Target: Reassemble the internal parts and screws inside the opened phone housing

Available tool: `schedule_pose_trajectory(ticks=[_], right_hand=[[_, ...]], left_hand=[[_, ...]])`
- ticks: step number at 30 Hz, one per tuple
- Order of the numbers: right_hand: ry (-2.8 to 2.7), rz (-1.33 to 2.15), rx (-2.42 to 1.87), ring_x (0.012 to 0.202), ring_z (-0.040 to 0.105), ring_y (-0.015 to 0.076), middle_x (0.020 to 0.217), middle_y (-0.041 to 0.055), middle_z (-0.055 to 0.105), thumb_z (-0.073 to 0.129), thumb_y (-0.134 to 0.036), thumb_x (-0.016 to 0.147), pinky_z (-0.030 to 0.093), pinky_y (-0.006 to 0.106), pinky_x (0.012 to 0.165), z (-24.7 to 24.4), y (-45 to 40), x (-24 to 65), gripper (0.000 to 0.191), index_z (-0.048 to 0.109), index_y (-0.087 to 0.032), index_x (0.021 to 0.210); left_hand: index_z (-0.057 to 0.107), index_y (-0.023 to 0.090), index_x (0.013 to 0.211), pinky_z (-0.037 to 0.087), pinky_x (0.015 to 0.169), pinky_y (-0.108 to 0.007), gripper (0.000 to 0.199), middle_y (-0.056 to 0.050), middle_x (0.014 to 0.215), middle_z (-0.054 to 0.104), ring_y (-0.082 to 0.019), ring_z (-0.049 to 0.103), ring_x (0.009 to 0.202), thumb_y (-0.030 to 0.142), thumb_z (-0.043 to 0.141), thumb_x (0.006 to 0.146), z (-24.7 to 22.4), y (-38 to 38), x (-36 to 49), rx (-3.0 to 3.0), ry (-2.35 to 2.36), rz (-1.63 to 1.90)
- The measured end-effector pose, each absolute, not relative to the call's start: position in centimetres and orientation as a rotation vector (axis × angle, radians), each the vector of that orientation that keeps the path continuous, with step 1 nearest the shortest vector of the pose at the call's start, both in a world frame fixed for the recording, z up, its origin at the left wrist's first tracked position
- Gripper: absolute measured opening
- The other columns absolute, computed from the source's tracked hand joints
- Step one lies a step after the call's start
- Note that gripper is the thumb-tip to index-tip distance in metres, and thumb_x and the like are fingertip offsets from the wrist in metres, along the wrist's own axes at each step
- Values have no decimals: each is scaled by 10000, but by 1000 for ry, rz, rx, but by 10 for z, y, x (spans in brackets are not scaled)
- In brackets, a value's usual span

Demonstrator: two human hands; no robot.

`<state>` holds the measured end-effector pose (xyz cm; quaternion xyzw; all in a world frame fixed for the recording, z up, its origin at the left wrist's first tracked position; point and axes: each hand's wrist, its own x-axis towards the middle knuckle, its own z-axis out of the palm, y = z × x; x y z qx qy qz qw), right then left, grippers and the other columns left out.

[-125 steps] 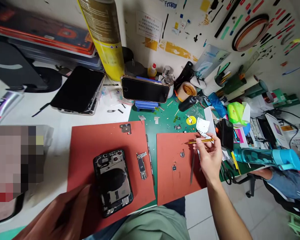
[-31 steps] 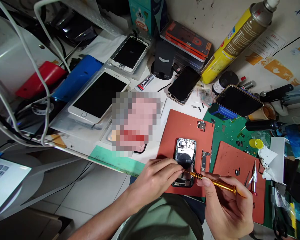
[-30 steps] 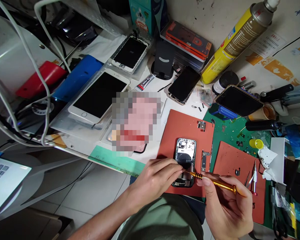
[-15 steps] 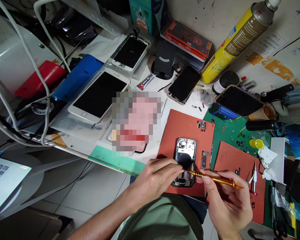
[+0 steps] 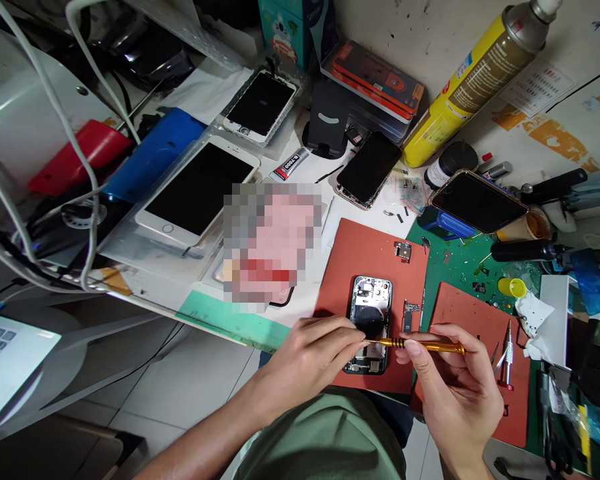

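Observation:
An opened phone housing [image 5: 373, 293], its metal frame and inner parts bare, lies on a red-brown mat [image 5: 350, 257]. Over its left edge my left hand [image 5: 320, 350] is closed in a pinch, fingertips meeting the thin tip of a gold screwdriver [image 5: 423, 346]. Whatever else sits between those fingertips is too small to make out. My right hand [image 5: 455, 387] grips the screwdriver's handle between thumb and fingers, holding it almost level above the housing. Right of the housing lies a narrow circuit board [image 5: 409, 315], and a small metal part [image 5: 403, 251] rests near the mat's top corner.
A second red-brown mat [image 5: 475, 313] bears another screwdriver [image 5: 509, 353] and small parts. Behind stand a yellow spray can [image 5: 475, 80], a dark-screened phone [image 5: 369, 168] and a propped phone [image 5: 480, 202]. White-framed screens [image 5: 200, 190] lie left, beside a blurred-out patch.
The screwdriver's handle end has swung up, so it now lies nearly level. My right fingers have shifted along the handle. My left hand has barely moved.

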<state>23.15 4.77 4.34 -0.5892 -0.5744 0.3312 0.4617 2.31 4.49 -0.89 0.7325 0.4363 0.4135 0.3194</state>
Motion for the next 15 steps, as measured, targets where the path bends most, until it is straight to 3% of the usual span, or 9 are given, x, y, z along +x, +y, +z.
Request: schedule_pose_trajectory(ticks=[6,10,15], right_hand=[[-1384,823,-1491,613,804,200,874,38,842,824,-177,899,707,263,614,45,46,231,296,680,-191,1157],[-1442,763,-1446,650,815,207,907,38,840,807,-122,900,711,276,617,46,46,235,332,677,-189,1199],[-1693,296,-1275,822,842,219,1047,32,821,862,26,785,733,308,737,43,62,245,635,667,-198,1347]], left_hand=[[728,188,1089,589,694,-276,73,-1,968,784,-131,749,818,196,671,1044,-10,44,25,1913,1194,1120],[696,179,1167,597,685,-265,149,-28,1013,776,-142,751,856,240,704,1032,-12,41,24,1901,1209,1170],[702,153,1168,624,834,-337,168,-59,1088,788,-176,750,951,142,723,1001,-12,41,23,2018,1205,1274]])
